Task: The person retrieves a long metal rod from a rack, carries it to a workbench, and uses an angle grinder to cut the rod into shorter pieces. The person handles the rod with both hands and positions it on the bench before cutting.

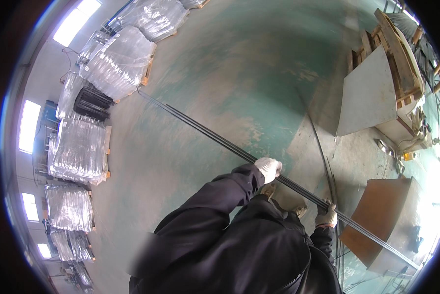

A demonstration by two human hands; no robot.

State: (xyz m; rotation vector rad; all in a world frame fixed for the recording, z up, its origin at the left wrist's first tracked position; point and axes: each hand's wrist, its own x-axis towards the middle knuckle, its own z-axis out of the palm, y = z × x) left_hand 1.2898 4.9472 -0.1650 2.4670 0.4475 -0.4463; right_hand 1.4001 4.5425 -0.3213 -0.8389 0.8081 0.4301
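Observation:
A bundle of long, thin dark metal rods [215, 137] runs slantwise across the view, from the upper left to the lower right. My left hand [268, 169], in a white work glove, is closed around the bundle near its middle. Farther along to the right, my right hand [327, 215], also gloved, grips the same rods. The far left ends of the rods are staggered, one reaching beyond the others. Below the bundle, parts of my shoes show on the floor.
Plastic-wrapped stacks on pallets [116, 62] line the left wall. At the right stand a large pale sheet [369, 93] leaning on wooden pallets and a brown-sided box [377, 215]. More long dark rods [323, 156] lie on the green-grey floor [181, 196] at my right.

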